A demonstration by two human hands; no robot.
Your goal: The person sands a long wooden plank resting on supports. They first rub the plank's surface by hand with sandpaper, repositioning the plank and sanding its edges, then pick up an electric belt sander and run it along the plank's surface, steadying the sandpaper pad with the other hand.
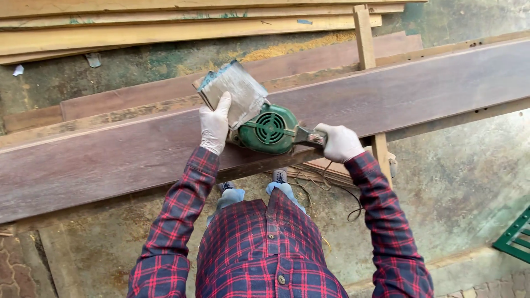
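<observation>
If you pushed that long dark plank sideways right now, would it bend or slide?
The dark plank looks thick and straight, so probably stiff and heavy. It rests on a wooden support, with the green sander pressed on it by both hands, left hand and right hand, so it likely resists sliding.

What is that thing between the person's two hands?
In the head view, a green power sander sits on the dark plank, between the left hand and right hand.

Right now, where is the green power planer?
Head view, centre: the green power planer sits on the long dark plank, between the left hand and right hand.
</observation>
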